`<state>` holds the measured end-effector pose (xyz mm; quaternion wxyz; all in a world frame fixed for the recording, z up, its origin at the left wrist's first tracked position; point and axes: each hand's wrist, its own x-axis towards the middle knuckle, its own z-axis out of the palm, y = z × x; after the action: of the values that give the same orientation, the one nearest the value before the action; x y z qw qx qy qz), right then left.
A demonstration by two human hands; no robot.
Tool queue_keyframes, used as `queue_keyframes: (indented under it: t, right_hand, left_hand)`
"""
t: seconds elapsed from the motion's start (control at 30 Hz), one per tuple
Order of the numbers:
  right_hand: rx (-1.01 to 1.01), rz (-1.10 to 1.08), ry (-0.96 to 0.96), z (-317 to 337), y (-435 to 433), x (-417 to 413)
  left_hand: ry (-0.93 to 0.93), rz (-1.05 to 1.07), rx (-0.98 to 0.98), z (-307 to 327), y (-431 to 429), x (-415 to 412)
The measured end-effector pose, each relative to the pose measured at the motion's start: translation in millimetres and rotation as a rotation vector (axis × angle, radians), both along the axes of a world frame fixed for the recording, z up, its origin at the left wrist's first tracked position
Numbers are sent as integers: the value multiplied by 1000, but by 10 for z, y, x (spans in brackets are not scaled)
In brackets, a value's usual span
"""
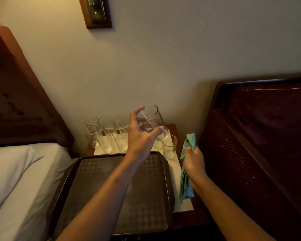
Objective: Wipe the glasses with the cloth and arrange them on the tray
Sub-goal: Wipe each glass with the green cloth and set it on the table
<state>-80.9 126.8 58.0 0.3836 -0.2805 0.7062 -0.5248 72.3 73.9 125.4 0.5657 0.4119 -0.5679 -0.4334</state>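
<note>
While left hand [140, 137] grips glass [151, 113], right hand [195, 160] cloth [186, 186] — rear glasses [122, 123] half-hidden.

tray [97, 180]: on the counter [189, 221], right of the bed [16, 171]
standing glasses [104, 140]: on the counter, behind the tray
held glass [151, 120]: in left hand [141, 136], above them
cloth [186, 180]: in right hand [195, 162], right of the tray

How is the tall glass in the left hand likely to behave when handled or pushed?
The glass looks thin and smooth, so probably fragile and slippery in the left hand. Tall and narrow, it likely tips easily when pushed.
</note>
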Motion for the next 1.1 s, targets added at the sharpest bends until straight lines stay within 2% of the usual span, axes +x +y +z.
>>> queue_keyframes:
  t: [0.07, 0.2, 0.37, 0.47, 0.77, 0.9, 1.1]
  right_hand:
    - [49, 55, 144, -292, -83, -4]
    - [80, 185, 315, -817, -217, -34]
    - [229, 421, 766, -1401, -306, -175]
    - [248, 442, 928, -1579, -331, -189]
    - [280, 519, 1053, -1604, -424, -222]
    - [274, 506, 1052, -1608, -447, -225]
    - [267, 506, 1055, -1651, -477, -230]
  left_hand:
    - [-49, -6, -16, 31, -184, -72]
    - [-200, -4, -25, 32, -601, -278]
    - [-384, -47, -18, -45, -1122, -494]
    - [-494, -111, -3, -157, -1433, -621]
    - [-1116, -270, -106, -696, -1984, -848]
    - [-1238, -298, -118, -885, -2011, -859]
    - [-1288, -334, -93, -1005, -1998, -834]
